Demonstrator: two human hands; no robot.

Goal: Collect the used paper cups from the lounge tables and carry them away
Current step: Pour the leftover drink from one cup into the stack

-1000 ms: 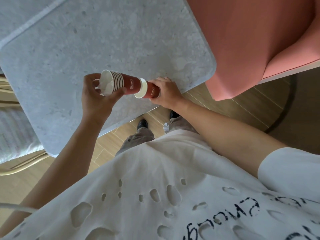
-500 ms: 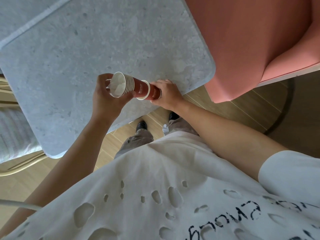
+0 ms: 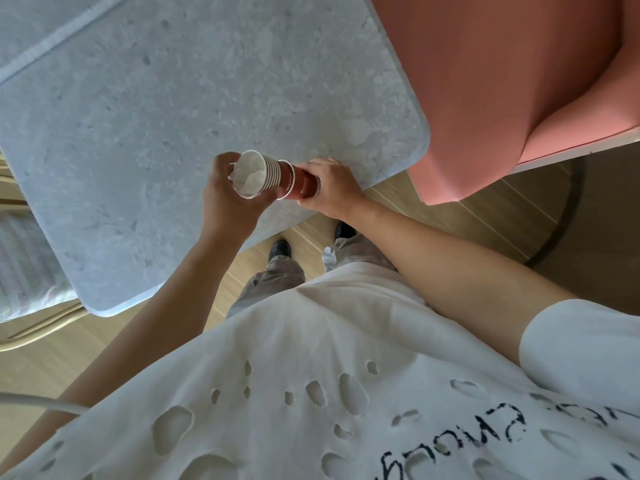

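Seen from above, near the centre of the frame: a stack of red paper cups (image 3: 263, 178) lying on its side in the air over the lower right corner of a grey stone-look table (image 3: 173, 116), white open mouth turned toward the left of the frame. Held around the rim end by the left hand (image 3: 228, 199), fingers curled about the mouth and thumb under the stack. Nested into the base end, a single red cup (image 3: 303, 183) with white lettering, gripped around its bottom by the right hand (image 3: 332, 192), fingers closed on it. Both hands touching the cups, knuckles close together, forearms running down toward the lower part of the frame. Something white and crumpled visible inside the outermost cup; what it is, hard to tell. At the upper right, just beside the table corner, a salmon-pink upholstered seat (image 3: 502, 81). At the left edge, a pale striped cushion (image 3: 24, 271) on a light wooden frame. Below the table edge, a wood-plank floor (image 3: 433, 220), two dark shoes (image 3: 278, 249), grey trousers, and a white shirt (image 3: 346, 393) with ragged holes and black print filling the bottom.
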